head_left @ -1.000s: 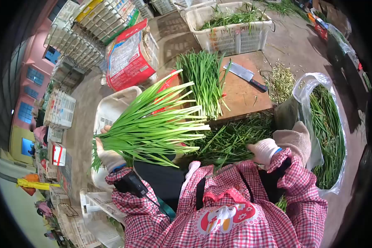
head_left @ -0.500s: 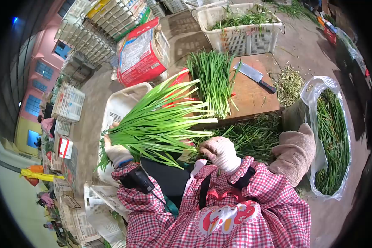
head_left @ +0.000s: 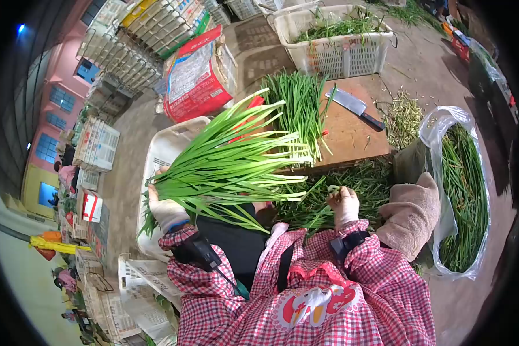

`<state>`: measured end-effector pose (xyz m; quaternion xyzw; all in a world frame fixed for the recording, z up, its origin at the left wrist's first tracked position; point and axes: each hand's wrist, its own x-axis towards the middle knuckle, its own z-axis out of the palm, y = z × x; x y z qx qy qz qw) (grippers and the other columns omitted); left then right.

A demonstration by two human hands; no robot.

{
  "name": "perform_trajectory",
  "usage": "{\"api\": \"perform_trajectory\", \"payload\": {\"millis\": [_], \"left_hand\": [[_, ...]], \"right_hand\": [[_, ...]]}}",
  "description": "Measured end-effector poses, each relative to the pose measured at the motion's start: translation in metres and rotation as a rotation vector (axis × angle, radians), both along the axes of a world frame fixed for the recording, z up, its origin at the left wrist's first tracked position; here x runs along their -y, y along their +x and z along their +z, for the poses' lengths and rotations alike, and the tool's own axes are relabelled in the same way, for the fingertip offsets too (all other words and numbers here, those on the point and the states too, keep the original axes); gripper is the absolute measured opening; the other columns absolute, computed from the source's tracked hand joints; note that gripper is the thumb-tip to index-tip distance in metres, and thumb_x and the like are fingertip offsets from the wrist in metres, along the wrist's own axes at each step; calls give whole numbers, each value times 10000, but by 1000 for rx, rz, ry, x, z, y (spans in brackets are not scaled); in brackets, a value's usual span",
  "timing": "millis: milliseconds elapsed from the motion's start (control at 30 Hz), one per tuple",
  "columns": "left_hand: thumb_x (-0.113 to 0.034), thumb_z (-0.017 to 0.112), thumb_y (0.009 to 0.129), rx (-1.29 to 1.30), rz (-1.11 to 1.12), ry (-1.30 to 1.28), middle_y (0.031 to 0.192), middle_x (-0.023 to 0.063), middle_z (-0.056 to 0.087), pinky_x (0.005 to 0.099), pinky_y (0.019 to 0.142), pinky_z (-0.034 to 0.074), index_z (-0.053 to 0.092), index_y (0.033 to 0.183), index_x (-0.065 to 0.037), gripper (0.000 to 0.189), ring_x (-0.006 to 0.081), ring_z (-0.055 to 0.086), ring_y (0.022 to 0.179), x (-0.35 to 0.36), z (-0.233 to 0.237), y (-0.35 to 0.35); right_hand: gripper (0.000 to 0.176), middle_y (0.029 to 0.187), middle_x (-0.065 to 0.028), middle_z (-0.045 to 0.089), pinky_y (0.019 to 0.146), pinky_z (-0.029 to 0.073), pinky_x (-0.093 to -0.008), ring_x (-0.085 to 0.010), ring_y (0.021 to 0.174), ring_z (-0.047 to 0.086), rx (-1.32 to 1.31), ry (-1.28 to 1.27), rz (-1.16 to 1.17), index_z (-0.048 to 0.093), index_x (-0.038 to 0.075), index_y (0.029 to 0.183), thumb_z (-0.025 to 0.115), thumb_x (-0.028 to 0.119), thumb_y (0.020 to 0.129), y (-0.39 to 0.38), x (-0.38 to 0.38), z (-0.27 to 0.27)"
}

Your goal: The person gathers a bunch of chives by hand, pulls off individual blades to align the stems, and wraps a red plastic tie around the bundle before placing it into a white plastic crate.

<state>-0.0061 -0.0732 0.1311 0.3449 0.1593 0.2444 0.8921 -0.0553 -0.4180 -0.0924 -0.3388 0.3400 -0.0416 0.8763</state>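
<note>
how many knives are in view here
1: a cleaver lying on the wooden board, right of the loose greens there, beyond the bunch in the left hand. More may hide under greens.

A cleaver (head_left: 357, 108) on a wooden board (head_left: 352, 138), a white crate (head_left: 334, 56) of greens behind, a red sack (head_left: 196, 75) to its left

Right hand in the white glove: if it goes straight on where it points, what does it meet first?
Probably the loose heap of dark green leaves just ahead of the right hand; behind it comes the brown wooden board. Depth is unclear.
</note>
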Motion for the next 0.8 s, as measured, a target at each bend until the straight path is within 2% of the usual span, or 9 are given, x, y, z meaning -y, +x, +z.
{"api": "perform_trajectory", "payload": {"millis": [100,167,233,300,367,433,500,700,800], "left_hand": [[-353,370,1004,2,3,20,1171,129,612,440,1009,418,528,1206,-12,426,266,556,1111,-5,1,2],[-350,378,1004,69,-103,-13,1174,133,610,443,1016,415,518,1221,-11,426,270,553,1120,-21,-9,5],[-336,395,1000,47,-50,-13,1163,137,614,450,1014,418,530,1202,-9,408,276,556,1116,-4,0,5],[-318,413,993,53,-61,-55,1145,146,620,456,1004,427,554,1164,0,389,283,561,1108,-2,3,5],[-301,438,980,165,-141,-97,1132,152,624,459,996,433,575,1127,7,368,289,565,1097,-5,-1,5],[-298,452,972,133,-74,-144,1123,154,625,458,991,436,581,1109,11,363,290,568,1083,0,2,7],[-307,459,967,84,-31,-199,1111,146,627,455,985,439,582,1106,9,366,286,570,1070,9,9,6],[-329,528,939,94,-48,-164,1073,119,634,430,958,463,596,1070,-23,340,252,592,1022,25,10,6],[-341,541,930,134,-81,-369,1066,122,635,449,952,466,598,1043,-29,336,261,594,1014,28,21,8]], "right_hand": [[575,1112,-121,608,916,469,-348,-267,1082,577,156,-1122,410,514,68,1257,523,-127,716,-11,6,-23],[652,1215,-155,557,994,423,-393,-321,1208,497,425,-1401,664,483,78,1315,639,-34,692,-8,-10,-2],[664,1187,-167,555,949,451,-446,-362,1108,538,683,-1565,531,502,93,1283,693,68,648,-4,-41,45],[692,1198,-150,551,991,404,-439,-348,1140,511,727,-1613,604,484,94,1299,755,193,670,12,-71,59],[689,1204,-125,551,985,398,-431,-330,1132,505,742,-1172,538,510,67,1265,786,299,678,19,-108,27],[427,1116,-118,618,844,520,-348,-280,931,625,789,-804,489,621,53,1127,748,208,749,36,-137,-2],[340,1041,-118,662,831,530,-333,-273,919,647,765,-1279,684,645,54,1097,708,129,771,43,-122,17],[310,917,-133,686,769,517,-409,-341,852,647,847,-1365,747,659,114,1089,638,314,853,8,-84,9],[329,856,-153,667,737,506,-458,-372,803,635,619,-1333,1259,647,116,1075,585,374,879,-12,-32,13]]}}
